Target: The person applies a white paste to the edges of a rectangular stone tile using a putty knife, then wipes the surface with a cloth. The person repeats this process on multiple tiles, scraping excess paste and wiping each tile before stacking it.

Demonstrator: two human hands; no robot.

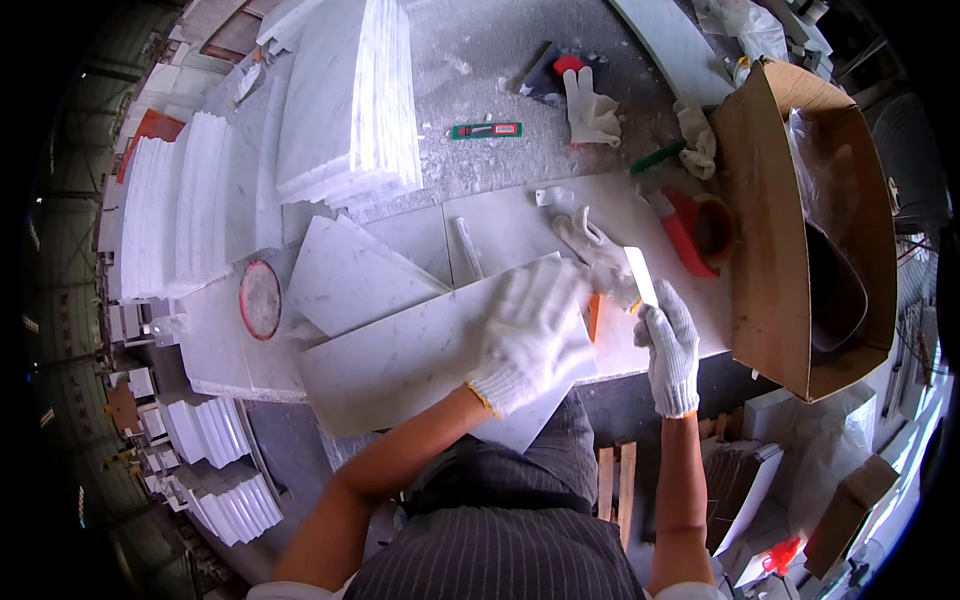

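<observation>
Stacks of white marble tiles (180, 205) stood at the left of the tabletop (500, 90), with a taller stack (350, 100) further back, and a round red-rimmed lid (261, 299) lay beside two loose tiles. Nearer the middle, the left hand (530, 335), gloved in white, lay flat with fingers spread on a large marble slab (400, 360), pressing it down rather than gripping it. Just right of it, the right hand (668, 345), also gloved, had its grip closed around a flat white-bladed scraper (640, 275) held at the slab's right edge. Judging by this, the work on that edge was under way, not finished. A red tape dispenser (695, 228) and an open cardboard box (790, 230) sat further right.
</observation>
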